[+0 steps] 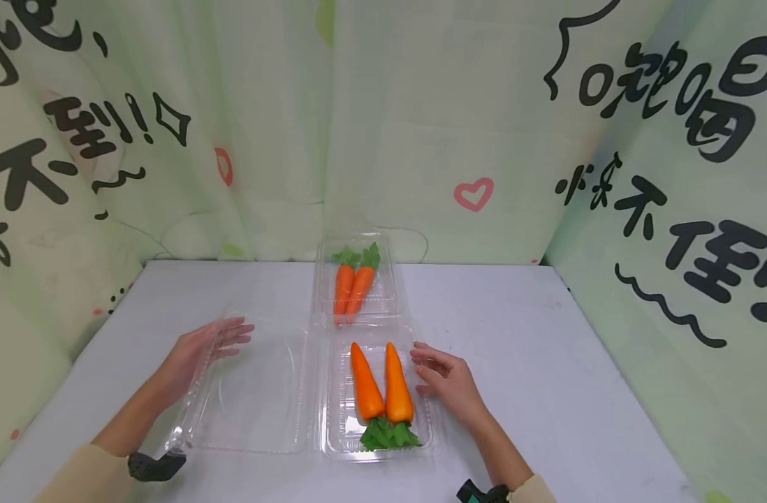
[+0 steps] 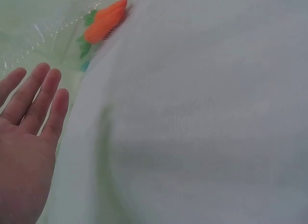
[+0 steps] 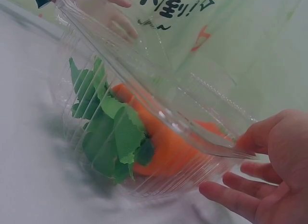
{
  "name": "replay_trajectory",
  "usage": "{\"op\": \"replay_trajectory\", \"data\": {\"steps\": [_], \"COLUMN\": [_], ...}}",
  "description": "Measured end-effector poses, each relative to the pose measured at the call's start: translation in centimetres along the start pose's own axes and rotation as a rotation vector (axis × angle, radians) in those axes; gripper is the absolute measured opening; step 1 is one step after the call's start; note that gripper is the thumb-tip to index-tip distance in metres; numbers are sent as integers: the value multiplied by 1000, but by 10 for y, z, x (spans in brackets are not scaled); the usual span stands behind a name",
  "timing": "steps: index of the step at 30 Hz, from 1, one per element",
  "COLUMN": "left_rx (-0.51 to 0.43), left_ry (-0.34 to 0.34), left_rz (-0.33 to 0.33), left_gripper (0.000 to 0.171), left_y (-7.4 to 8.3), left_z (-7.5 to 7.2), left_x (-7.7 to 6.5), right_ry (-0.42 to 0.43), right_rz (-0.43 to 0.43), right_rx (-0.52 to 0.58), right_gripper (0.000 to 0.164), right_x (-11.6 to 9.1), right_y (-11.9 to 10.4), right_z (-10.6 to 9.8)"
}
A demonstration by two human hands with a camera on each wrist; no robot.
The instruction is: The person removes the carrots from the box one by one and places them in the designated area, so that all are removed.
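Note:
A clear plastic clamshell box (image 1: 325, 419) lies spread on the table, its lid (image 1: 258, 405) folded out to the left with the outer side raised. Two orange carrots (image 1: 367, 384) rest in the base, tips away from me, with green leaves (image 1: 390, 434) at the near end. My left hand (image 1: 191, 355) is at the lid's outer left side, fingers straight; whether it touches the plastic I cannot tell. In the left wrist view that hand (image 2: 29, 137) shows an extended palm. My right hand (image 1: 449, 384) holds the base's right rim, thumb (image 3: 260, 135) above and fingers below.
Behind stands another clear box (image 1: 386, 286) with two leafy carrots (image 1: 360, 288) in it, leaves pointing away. The white table (image 1: 515, 391) is bordered by pale green curtains (image 1: 396, 105) with black characters and red hearts.

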State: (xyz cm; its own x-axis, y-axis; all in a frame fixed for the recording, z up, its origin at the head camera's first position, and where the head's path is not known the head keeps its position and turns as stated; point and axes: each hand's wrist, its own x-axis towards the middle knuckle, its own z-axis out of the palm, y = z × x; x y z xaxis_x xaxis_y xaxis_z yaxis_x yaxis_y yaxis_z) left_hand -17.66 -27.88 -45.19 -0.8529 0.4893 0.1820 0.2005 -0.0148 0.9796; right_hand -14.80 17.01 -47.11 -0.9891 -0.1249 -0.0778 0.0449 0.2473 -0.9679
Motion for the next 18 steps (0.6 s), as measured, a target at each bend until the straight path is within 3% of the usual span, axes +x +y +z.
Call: {"op": "replay_trajectory", "data": {"steps": [7,18], "left_rx": [-89,-37], "left_ry": [-6,50], "left_rz": [-2,-11], "left_gripper": [44,42], "left_y": [-16,-25], "left_z": [-10,-19], "left_x": [-7,-18], "right_ry": [2,24], "right_rz": [0,-67], "right_rx": [10,-26], "right_gripper": [29,15], "right_x": [-1,-2], "right_y": [0,-3], "right_z": [1,-2]}}
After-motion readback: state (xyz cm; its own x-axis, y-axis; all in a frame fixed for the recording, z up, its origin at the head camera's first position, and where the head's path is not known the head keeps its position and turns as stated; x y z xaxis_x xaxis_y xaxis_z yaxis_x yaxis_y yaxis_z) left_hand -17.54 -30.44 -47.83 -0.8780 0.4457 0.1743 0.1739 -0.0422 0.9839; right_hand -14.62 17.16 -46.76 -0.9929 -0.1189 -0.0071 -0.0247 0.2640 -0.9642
